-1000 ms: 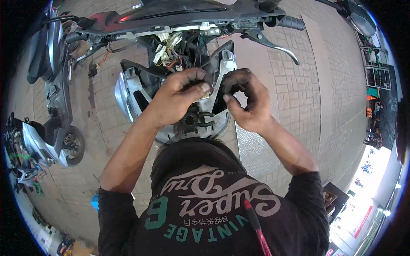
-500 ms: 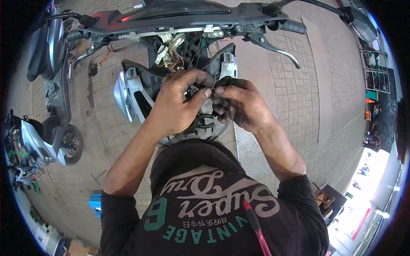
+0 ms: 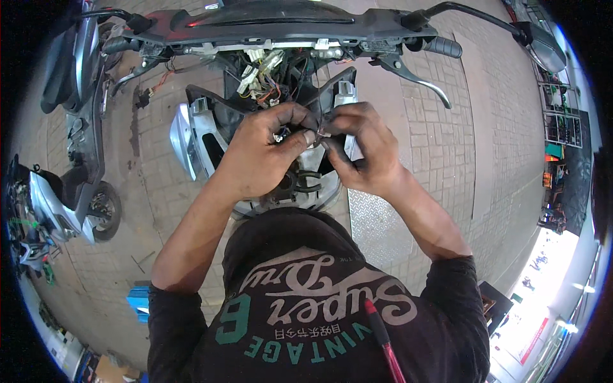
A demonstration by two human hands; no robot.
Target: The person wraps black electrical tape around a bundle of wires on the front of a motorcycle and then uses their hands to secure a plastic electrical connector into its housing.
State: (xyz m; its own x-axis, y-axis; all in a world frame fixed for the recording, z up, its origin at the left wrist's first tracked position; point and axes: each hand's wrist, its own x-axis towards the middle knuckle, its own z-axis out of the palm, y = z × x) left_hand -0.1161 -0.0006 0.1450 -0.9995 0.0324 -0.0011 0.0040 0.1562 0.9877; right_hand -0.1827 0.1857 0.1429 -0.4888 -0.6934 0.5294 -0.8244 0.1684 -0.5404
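Observation:
Both my hands meet over the opened front of a scooter. My left hand is closed, its thumb and forefinger pinching a thin wire. Close on the right, the fingers of my right hand bend in to the same spot and seem to pinch the wire's end; their tips are dark and slightly blurred. A tiny pale bit shows between the two hands, too small to name. Just beyond them lies a bundle of coloured wires with white connectors, below the handlebar cover.
Brake levers and a mirror stick out from the handlebar. Silver-grey scooter panels flank my hands. Another scooter stands at left. A ridged metal plate lies on the paved floor, and a blue box sits lower left.
My right hand has turned and its fingers have lifted and curled differently at the wire. My left hand keeps its pinch nearly in place. The view has shifted slightly.

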